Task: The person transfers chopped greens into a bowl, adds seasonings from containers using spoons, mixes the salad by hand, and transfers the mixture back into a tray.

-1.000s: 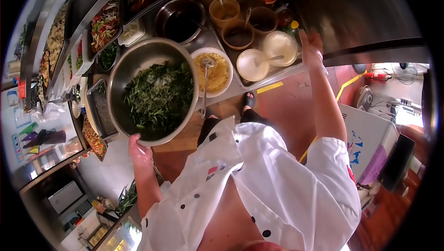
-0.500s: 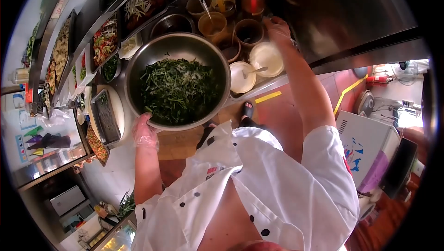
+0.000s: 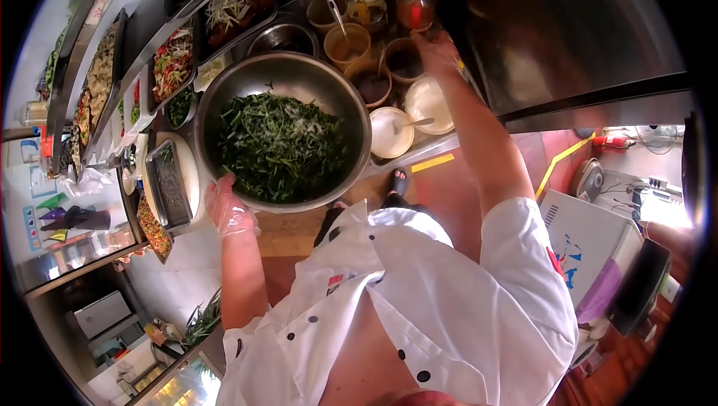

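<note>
A large steel mixing bowl [image 3: 359, 118] holds chopped leafy greens [image 3: 280, 148] with pale shreds or seasoning on top. My left hand [image 3: 230, 208], in a clear plastic glove, grips the bowl's near-left rim, thumb over the edge. My right hand [image 3: 437, 54] is by the tub of dark sauce [image 3: 404, 62], below the red-capped bottle [image 3: 416, 6]. Its fingers look drawn together; what they hold, if anything, cannot be made out. Close to that wrist sit a tub of white powder [image 3: 430, 105] and another white tub [image 3: 390, 133] with a spoon [image 3: 415, 125] in it.
More sauce tubs [image 3: 346, 45] and a yellow-capped bottle [image 3: 365, 1] stand behind the bowl. Trays of cut vegetables [image 3: 172, 58] line the left. A dark metal tray [image 3: 169, 185] rests beside the bowl. A steel panel [image 3: 568, 40] rises at the right.
My right hand has moved slightly left and nearer to the dark sauce tub. My left hand remains on the bowl's rim. The view has shifted a little.
</note>
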{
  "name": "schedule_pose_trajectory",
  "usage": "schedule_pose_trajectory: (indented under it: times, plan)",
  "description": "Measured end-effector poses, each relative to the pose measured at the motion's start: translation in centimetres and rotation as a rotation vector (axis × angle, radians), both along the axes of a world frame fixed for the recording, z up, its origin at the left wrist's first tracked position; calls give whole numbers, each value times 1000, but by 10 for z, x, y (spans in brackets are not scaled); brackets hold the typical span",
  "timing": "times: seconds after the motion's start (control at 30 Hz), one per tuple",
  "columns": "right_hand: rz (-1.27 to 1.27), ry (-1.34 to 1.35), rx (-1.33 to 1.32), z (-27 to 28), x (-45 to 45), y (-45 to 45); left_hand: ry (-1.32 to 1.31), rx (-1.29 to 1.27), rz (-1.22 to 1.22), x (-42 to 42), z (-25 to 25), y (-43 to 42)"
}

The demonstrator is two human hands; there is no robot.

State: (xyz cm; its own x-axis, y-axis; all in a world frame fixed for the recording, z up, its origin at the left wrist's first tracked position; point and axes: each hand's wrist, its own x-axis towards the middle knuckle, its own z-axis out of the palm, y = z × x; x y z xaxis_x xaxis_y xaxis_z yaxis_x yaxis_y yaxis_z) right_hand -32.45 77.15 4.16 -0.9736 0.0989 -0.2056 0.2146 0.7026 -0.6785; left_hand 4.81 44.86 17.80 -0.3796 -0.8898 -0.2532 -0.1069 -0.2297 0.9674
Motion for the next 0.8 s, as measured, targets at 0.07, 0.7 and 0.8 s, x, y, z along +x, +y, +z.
schedule_pose_trajectory:
  times: [0.07, 0.7, 0.8]
  plan:
    - [-49, 19, 11, -23, -16, -1, 10, 10, 41, -10, 11, 10]
    - [164, 269, -259, -108, 43, 34, 70, 80, 44, -16, 18, 18]
    - [-121, 162, -251, -15, 69, 29, 43, 90, 81, -18, 22, 21]
